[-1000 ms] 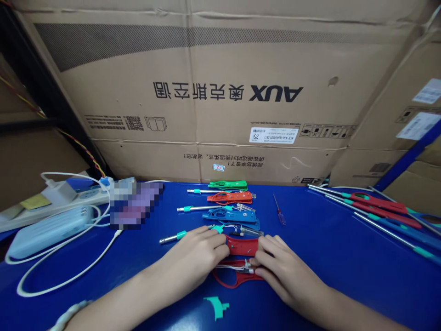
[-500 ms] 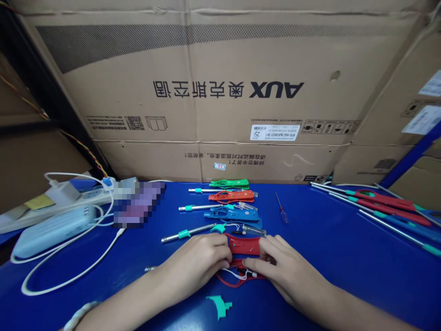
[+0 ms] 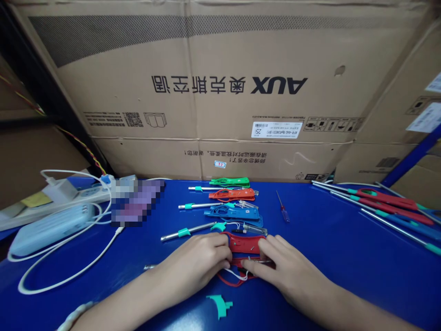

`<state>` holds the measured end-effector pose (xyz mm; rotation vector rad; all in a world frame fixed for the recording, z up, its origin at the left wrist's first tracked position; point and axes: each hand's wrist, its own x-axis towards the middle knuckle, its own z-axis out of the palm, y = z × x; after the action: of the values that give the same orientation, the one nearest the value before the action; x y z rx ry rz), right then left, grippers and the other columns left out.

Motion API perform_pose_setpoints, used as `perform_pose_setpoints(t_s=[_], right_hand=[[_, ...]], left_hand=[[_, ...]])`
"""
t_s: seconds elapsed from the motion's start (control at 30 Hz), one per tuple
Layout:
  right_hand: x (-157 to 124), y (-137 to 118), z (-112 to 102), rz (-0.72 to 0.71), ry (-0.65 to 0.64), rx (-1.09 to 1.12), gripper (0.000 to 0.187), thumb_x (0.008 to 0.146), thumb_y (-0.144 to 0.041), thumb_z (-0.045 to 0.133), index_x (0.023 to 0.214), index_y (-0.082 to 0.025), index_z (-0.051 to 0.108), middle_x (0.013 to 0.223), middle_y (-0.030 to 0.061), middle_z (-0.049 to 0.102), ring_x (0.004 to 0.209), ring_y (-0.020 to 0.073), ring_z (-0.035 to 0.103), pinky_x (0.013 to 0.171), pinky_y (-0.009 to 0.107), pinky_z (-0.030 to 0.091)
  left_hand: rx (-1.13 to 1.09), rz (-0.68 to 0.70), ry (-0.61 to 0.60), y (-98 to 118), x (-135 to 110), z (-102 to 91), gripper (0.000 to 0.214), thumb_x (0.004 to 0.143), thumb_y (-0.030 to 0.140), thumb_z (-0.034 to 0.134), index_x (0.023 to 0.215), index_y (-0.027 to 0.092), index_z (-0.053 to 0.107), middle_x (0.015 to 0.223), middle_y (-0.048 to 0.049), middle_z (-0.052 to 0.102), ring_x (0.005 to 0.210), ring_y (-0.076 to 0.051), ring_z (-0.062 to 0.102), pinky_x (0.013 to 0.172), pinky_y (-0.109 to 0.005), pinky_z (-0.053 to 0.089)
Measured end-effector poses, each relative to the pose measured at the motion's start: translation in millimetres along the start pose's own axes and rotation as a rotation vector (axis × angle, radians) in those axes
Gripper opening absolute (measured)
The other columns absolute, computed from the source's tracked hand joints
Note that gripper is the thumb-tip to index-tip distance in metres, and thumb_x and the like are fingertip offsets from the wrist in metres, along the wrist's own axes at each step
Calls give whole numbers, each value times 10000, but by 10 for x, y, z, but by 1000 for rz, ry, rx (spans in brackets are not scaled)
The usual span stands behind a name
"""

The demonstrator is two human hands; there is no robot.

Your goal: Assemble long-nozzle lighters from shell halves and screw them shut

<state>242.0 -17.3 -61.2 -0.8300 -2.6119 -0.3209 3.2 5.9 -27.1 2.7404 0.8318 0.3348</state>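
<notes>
A red lighter shell (image 3: 244, 244) lies before me, its upper half facing up with tiny metal bits in it. Bent fingers of my left hand (image 3: 210, 253) close on the shell's left end. At the other end, my right hand (image 3: 287, 264) is closed, its thumb over the lower red half (image 3: 237, 262). A thin grey piece shows by the right thumb; its far end is hidden. White wires (image 3: 237, 276) loop out below the fingers. Nearer to me lies a loose teal trigger piece (image 3: 219, 306). A metal tube tip (image 3: 149, 267) pokes out behind my left forearm.
Beyond my hands lie green (image 3: 230, 182), orange (image 3: 231, 195) and blue shells (image 3: 234, 213) with metal tubes (image 3: 188, 232). A screwdriver (image 3: 283, 212) lies right of them. Long lighters (image 3: 389, 200) are at far right, a power bank (image 3: 51, 230) and cables at left. A cardboard box (image 3: 220, 55) stands behind.
The right thumb has shifted slightly left over the lower half. A white connector that showed beside it is now hidden, and a thin grey piece shows there. The left hand stays put.
</notes>
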Motion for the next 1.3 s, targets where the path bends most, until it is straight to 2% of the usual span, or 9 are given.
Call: perform_pose_setpoints(t_s=[0.23,0.6,0.8,1.0,1.3], right_hand=[[10,-14,-16,9,-33,-6,281,987,-176,366,1111,-241,610,861,63,545,760,196,481,695,320,380],[-11,-14,28,23,-71,-1,237,980,-178,416,1139,-237,581,871,55,535,767,195,476,673,315,363],[-4,-34,7,17,-63,-8,243,981,-165,388,1102,-227,589,872,60,534,766,196,480,663,309,368],[-10,-39,14,19,-65,-10,266,979,-151,367,1103,-224,590,888,69,546,790,205,501,686,319,393],[-47,-35,71,42,-58,40,248,952,-136,431,1135,-225,573,931,76,526,834,212,483,708,322,411]], left_hand=[[55,41,8,-7,3,2,198,919,41,464,875,150,623,855,-23,598,727,-145,563,614,-227,449],[243,98,-19,8,3,-40,197,911,60,460,837,153,617,854,-38,579,731,-179,532,636,-287,440],[234,103,5,5,-5,-17,211,895,49,463,853,150,643,860,-47,577,765,-185,521,673,-297,434],[212,84,-23,13,-7,-26,200,859,32,480,868,141,648,876,-53,591,800,-201,535,715,-320,438],[103,0,-48,53,-10,-32,215,874,37,456,892,151,637,856,-51,583,817,-204,529,745,-312,438]])
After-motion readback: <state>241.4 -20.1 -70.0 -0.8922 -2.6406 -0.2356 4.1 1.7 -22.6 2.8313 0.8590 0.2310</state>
